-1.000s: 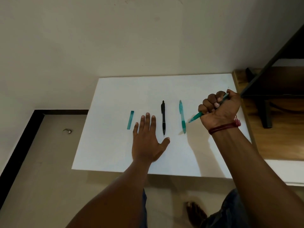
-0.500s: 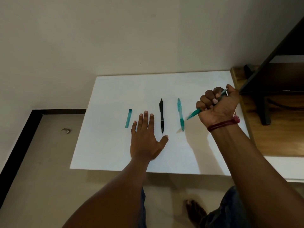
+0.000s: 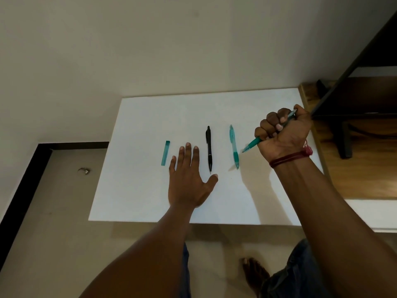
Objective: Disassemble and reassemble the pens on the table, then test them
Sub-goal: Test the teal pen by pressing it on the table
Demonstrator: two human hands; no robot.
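**Teal pen clenched in the right fist, tip angled at the table**

A teal pen (image 3: 253, 144) is gripped in the right hand (image 3: 283, 132), with all four fingers curled round the barrel in a fist. Its upper end shows above the thumb, and its tip is pointed down and to the left, near the white table (image 3: 139, 201). Whether the tip touches the surface cannot be told. The left hand (image 3: 189, 179) is laid flat on the table with straight, slightly spread fingers, and nothing is held in it.

A black pen (image 3: 208, 147) lies just beside the left hand's thumb side. A second teal pen (image 3: 234, 147) lies between the black pen and the right fist. A short teal piece (image 3: 165, 153) lies beside the left hand's outer fingers; which pen part it is cannot be made out. A red thread band (image 3: 290, 158) is worn on the right wrist.

The pens are judged to be light, stiff and smooth, so some rolling is to be expected on the bare tabletop. For testing, hold would be better taken low on the rubbery grip section. For disassembly, the barrel would be steadied on both sides of its joint, and any small inner parts are likely to be lost easily.
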